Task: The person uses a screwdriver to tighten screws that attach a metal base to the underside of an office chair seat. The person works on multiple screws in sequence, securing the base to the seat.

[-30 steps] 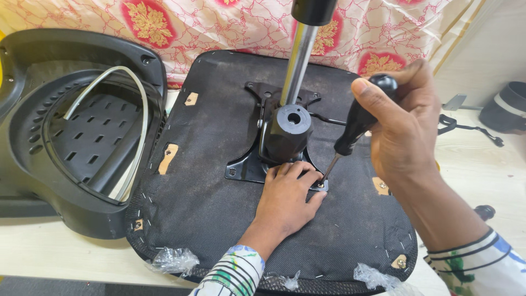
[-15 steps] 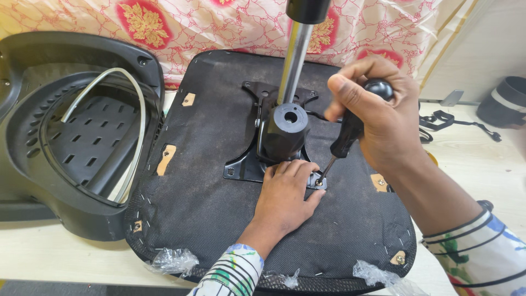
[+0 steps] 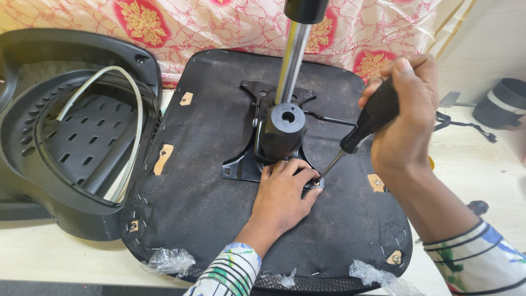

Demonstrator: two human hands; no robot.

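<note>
Upturned chair seat (image 3: 208, 208) flat on the table (image 3: 55, 257), black underside up, at the centre of view. Black metal mounting plate (image 3: 241, 167) bolted at its middle, chrome gas-lift column (image 3: 290, 60) rising toward 12 o'clock. Left hand (image 3: 282, 197) pressed palm-down on the plate's edge at 6 o'clock from the column, fingers (image 3: 296, 170) spread loose, gripping nothing. Right hand (image 3: 405, 126) at 3 o'clock, fingers clenched round the black handle of a screwdriver (image 3: 359, 131), tip down at a screw just beside the left fingertips. Black plastic chair back shell (image 3: 71, 137) at 9 o'clock.
</note>
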